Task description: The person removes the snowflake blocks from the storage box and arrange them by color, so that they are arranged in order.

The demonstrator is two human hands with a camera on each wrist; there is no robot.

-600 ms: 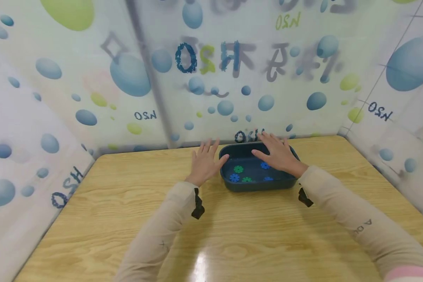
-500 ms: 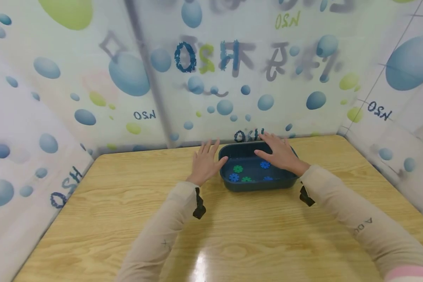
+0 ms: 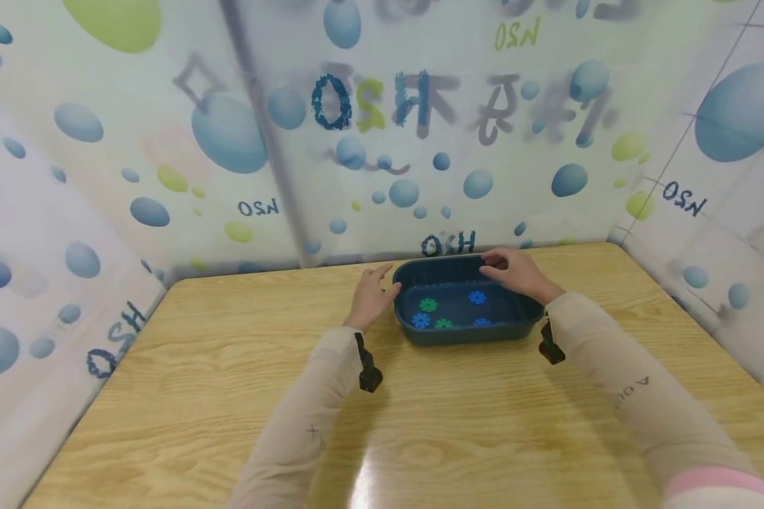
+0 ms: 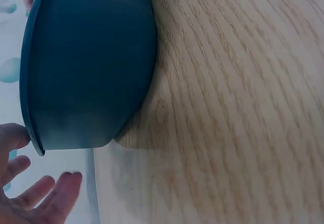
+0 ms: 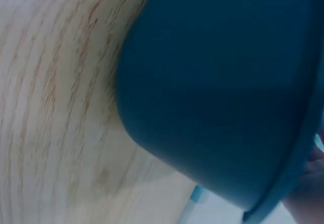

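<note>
A dark blue plastic basin [image 3: 467,336] stands at the back of the wooden table. Inside it lie several snowflake-shaped plastic discs, among them a green disc [image 3: 428,305] and a blue disc [image 3: 477,297]. Beside the basin's left end is my left hand [image 3: 368,302], fingers loosely bent. In the left wrist view its thumb [image 4: 14,135] meets the rim, while the other fingers stay apart from the wall. My right hand [image 3: 518,273] is over the basin's right back part, fingers bent, with nothing visible in it. The right wrist view mostly hides this hand behind the basin wall [image 5: 202,92].
The wooden table [image 3: 229,396] reaches forward from the basin. A bubble-patterned wall covering [image 3: 369,198] rises right behind the table's back edge, with more of it at both sides. Black straps with small cameras [image 3: 369,375] sit at both wrists.
Both hands had spread, stretched fingers before; now the fingers are bent. The right hand has moved slightly right and lower, and the left hand closer to the basin's rim. The basin stays put.
</note>
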